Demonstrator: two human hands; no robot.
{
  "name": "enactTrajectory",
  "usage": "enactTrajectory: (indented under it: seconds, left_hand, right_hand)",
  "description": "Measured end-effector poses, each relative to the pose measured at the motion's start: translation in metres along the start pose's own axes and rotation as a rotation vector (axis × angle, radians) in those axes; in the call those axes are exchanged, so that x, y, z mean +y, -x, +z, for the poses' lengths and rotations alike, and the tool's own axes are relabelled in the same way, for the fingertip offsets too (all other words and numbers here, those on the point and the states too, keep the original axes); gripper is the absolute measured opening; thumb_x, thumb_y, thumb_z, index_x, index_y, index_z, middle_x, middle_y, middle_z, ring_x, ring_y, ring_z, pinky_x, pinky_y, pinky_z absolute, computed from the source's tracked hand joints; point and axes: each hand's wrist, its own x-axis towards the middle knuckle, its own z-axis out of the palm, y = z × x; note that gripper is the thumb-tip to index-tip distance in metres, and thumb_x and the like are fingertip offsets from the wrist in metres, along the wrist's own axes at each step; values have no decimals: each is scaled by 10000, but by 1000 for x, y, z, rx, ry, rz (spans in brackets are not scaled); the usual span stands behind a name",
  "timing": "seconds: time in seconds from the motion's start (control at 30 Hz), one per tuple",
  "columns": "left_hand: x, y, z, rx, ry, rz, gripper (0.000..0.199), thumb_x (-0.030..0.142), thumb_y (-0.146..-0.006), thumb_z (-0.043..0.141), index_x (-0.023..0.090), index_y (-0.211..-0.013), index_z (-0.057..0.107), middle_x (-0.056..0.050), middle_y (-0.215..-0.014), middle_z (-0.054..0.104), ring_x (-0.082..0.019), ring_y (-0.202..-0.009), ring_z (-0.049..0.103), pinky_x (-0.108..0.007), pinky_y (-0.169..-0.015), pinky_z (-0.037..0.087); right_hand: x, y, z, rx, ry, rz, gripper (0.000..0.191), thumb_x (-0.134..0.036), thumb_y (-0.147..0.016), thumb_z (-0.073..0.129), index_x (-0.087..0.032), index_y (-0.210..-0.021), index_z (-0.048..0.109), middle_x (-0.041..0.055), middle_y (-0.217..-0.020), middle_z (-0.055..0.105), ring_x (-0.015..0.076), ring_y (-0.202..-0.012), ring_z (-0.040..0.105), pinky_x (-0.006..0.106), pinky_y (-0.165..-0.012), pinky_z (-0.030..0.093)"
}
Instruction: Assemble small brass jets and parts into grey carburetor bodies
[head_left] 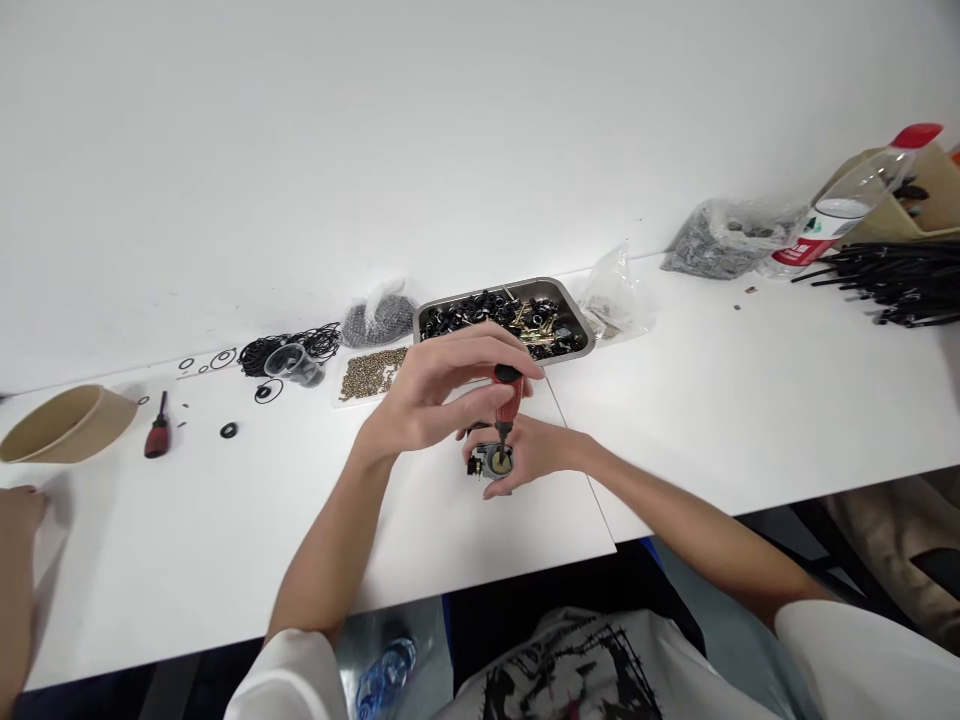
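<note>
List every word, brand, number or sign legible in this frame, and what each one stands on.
No text reads clearly enough to quote.
Red-and-white label on the red-capped bottle: pale marks, too small and blurred to read.
Shirt print: dark graphic, no word I can make out.
Screwdriver in the left hand: no readable marking.

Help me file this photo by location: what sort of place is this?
Probably a workshop for small parts: a screwdriver in the left hand, a metal tray of small fittings, and many brass-coloured pieces.
</note>
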Motion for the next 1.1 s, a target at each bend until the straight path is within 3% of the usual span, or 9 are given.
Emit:
enactTrajectory:
  seconds: [0.13, 0.33, 0.43, 0.53, 0.6, 0.8, 0.9, 1.0, 1.1]
  left_hand:
    - [-2, 1, -3, 201, -80, 63, 266, 152, -752, 800, 204, -1012, 779, -71, -889, 622, -166, -735, 676, -288, -621, 627]
    - [0, 2, -8, 106, 20, -53, 274, 183, -927, 590, 174, -1166, 723, -143, -1031, 698, -249, -940, 708, -404, -807, 644]
    - [-1, 1, -8, 113, -1, -49, 228, 204, -857, 698, 192, -1076, 761, -128, -1067, 677, -229, -901, 705, -364, -763, 656]
    - [-5, 0, -6, 185, -29, -24, 275, 178, -717, 833, 220, -985, 788, -76, -953, 648, -176, -747, 688, -296, -627, 650]
    - [-6, 1, -5, 214, -2, -25, 319, 149, -725, 823, 216, -1034, 778, -65, -882, 645, -182, -719, 692, -308, -617, 651]
    - [0, 3, -8, -1, 89, -52, 336, 108, -904, 601, 177, -1219, 693, -151, -1033, 717, -256, -928, 712, -441, -808, 646]
    - [-1, 1, -9, 19, 25, -19, 298, 143, -838, 706, 188, -1132, 734, -138, -1057, 688, -230, -910, 694, -401, -805, 645]
    - [-4, 0, -7, 139, -46, 41, 255, 132, -702, 834, 192, -944, 783, -80, -901, 646, -188, -809, 672, -300, -676, 636]
    - [-3, 3, -6, 167, 7, 6, 279, 124, -762, 782, 188, -1033, 767, -73, -847, 654, -191, -754, 688, -293, -606, 629]
  right_hand:
    - [1, 0, 2, 17, -16, -16, 415, -414, -737, 819, -220, -1055, 637, 77, -1299, 544, 234, -1162, 503, 402, -1005, 454]
    - [3, 0, 2, 16, 6, -31, 407, -425, -736, 819, -232, -1044, 635, 64, -1288, 551, 227, -1129, 508, 410, -1023, 436]
    - [3, 0, 2, 17, 10, -29, 403, -426, -741, 814, -232, -1046, 636, 66, -1294, 548, 227, -1125, 506, 414, -1025, 435]
    - [3, 0, 2, 10, 8, -23, 407, -420, -734, 820, -230, -1043, 637, 74, -1294, 549, 236, -1143, 499, 422, -1024, 437]
    - [2, 0, 2, 12, 0, -18, 408, -414, -728, 825, -229, -1039, 636, 75, -1290, 552, 239, -1151, 501, 422, -1025, 437]
    - [-1, 0, 2, 15, -8, -7, 394, -389, -725, 832, -226, -1029, 642, 68, -1296, 558, 239, -1178, 499, 413, -1033, 432]
    - [1, 0, 2, 25, -7, -19, 408, -411, -730, 827, -222, -1040, 643, 72, -1290, 559, 234, -1160, 511, 410, -1037, 430]
    - [2, 0, 3, 27, 1, -29, 427, -423, -728, 826, -224, -1055, 637, 74, -1288, 557, 235, -1162, 511, 426, -1052, 416]
    - [1, 0, 2, 15, 0, -15, 431, -415, -720, 832, -221, -1052, 636, 81, -1296, 552, 242, -1177, 504, 437, -1051, 419]
